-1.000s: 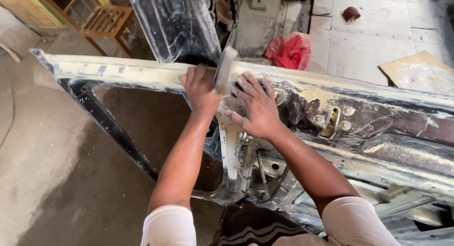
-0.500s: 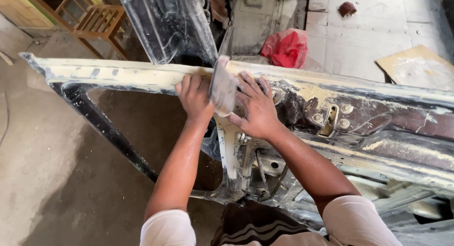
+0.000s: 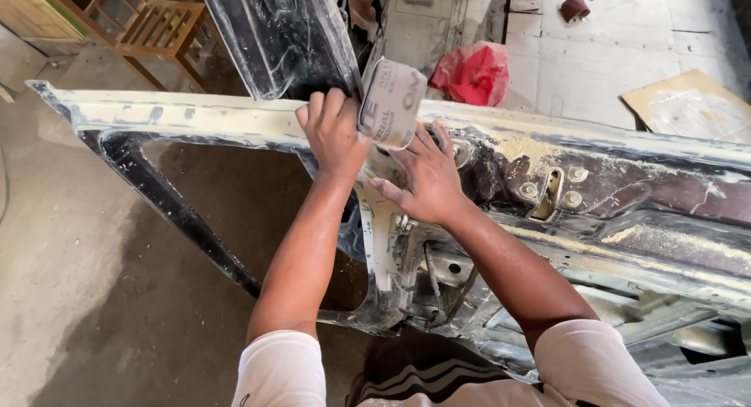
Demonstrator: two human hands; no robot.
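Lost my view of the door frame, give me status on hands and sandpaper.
Left hand gripping the sandpaper sheet on the door frame. Right hand open, flat on the frame. Nothing in the way.

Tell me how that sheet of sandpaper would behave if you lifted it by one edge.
The sandpaper sheet is curved over where the left hand grips it, so it probably bends easily instead of staying stiff. It looks thin, so likely very light. Its gritty face should resist slipping along the filler-coated door frame.
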